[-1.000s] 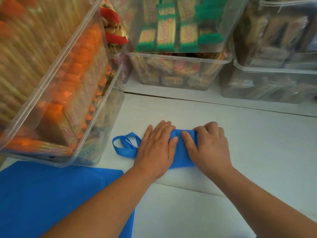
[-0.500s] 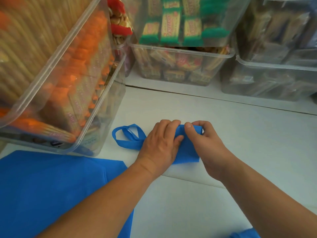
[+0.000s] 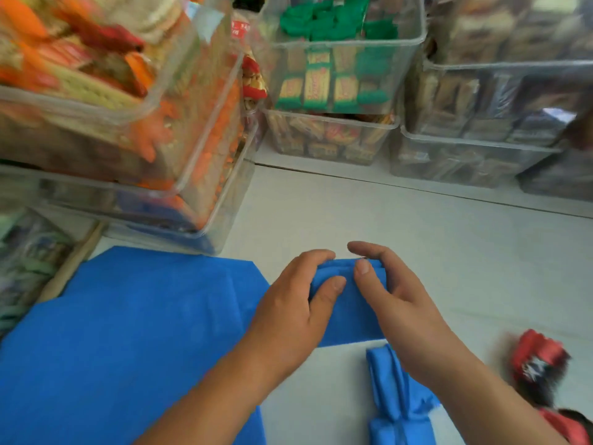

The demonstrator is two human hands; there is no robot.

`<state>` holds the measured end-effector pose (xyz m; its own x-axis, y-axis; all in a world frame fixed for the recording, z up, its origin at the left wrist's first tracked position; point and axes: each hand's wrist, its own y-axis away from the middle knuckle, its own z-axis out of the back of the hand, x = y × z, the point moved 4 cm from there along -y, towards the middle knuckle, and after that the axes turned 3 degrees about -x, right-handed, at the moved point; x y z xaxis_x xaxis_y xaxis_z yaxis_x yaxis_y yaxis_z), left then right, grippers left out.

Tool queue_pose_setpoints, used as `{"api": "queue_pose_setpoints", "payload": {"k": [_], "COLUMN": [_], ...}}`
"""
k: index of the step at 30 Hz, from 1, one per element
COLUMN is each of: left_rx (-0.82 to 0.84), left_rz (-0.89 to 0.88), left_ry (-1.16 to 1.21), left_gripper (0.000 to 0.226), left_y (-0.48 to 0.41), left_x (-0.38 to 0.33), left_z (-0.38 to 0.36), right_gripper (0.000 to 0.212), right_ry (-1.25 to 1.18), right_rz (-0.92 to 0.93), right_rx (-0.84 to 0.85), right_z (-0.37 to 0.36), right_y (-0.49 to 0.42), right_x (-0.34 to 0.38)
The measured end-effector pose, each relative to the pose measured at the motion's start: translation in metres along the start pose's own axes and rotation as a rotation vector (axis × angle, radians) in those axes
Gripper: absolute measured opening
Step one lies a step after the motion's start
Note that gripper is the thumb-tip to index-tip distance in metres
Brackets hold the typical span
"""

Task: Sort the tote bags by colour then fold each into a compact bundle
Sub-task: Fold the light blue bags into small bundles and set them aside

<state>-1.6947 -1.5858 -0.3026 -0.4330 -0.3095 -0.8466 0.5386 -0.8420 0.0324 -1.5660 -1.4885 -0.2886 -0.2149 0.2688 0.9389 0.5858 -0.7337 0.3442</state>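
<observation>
A blue tote bag (image 3: 348,313), folded into a narrow strip, lies on the white table (image 3: 449,252) in the middle of the view. My left hand (image 3: 298,303) grips its left side, fingers curled over the far edge and thumb on top. My right hand (image 3: 388,293) holds its right side the same way, thumb pressing the fabric. A finished blue bundle (image 3: 396,409) lies near the front edge, partly under my right forearm. A flat blue tote bag (image 3: 128,332) spreads at the left.
Clear plastic bins of packaged snacks (image 3: 333,78) line the back, and a stacked bin (image 3: 134,130) overhangs at the left. A red and black object (image 3: 536,364) lies at the right, blurred. A wooden edge (image 3: 73,261) shows at far left.
The handle loops that stuck out at the left are no longer visible. Both hands shifted from pressing flat to gripping the strip. The view moved back, revealing the blue bundle and the red object.
</observation>
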Motion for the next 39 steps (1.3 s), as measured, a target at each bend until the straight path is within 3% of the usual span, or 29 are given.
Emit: {"api": "queue_pose_setpoints", "payload": {"k": [4, 9, 11, 15, 23, 30, 34, 39], "left_rx": [-0.11, -0.091, -0.091, -0.033, 0.135, -0.006, -0.032, 0.139], "left_rz": [0.044, 0.065, 0.04, 0.021, 0.162, 0.094, 0.081, 0.212], "left_ry": [0.133, 0.167, 0.151, 0.176, 0.253, 0.265, 0.254, 0.265], "left_gripper": [0.034, 0.012, 0.007, 0.013, 0.016, 0.012, 0.01, 0.024], "left_y": [0.045, 0.094, 0.105, 0.127, 0.151, 0.15, 0.144, 0.138], "left_x": [-0.037, -0.088, -0.103, -0.126, -0.127, -0.131, -0.121, -0.089], "left_z": [0.022, 0.032, 0.039, 0.044, 0.055, 0.086, 0.092, 0.095], "right_gripper": [0.039, 0.017, 0.012, 0.022, 0.032, 0.016, 0.013, 0.006], "right_ry": [0.056, 0.093, 0.09, 0.17, 0.304, 0.217, 0.214, 0.236], "right_rz": [-0.016, 0.019, 0.023, 0.103, 0.153, 0.091, 0.094, 0.045], "right_rx": [0.161, -0.099, -0.125, -0.17, -0.15, -0.062, -0.156, -0.194], "right_z": [-0.004, -0.003, -0.003, 0.004, 0.002, -0.023, -0.034, -0.052], "right_y": [0.057, 0.113, 0.128, 0.147, 0.167, 0.181, 0.178, 0.162], "right_x": [0.035, 0.061, 0.068, 0.081, 0.089, 0.101, 0.099, 0.078]}}
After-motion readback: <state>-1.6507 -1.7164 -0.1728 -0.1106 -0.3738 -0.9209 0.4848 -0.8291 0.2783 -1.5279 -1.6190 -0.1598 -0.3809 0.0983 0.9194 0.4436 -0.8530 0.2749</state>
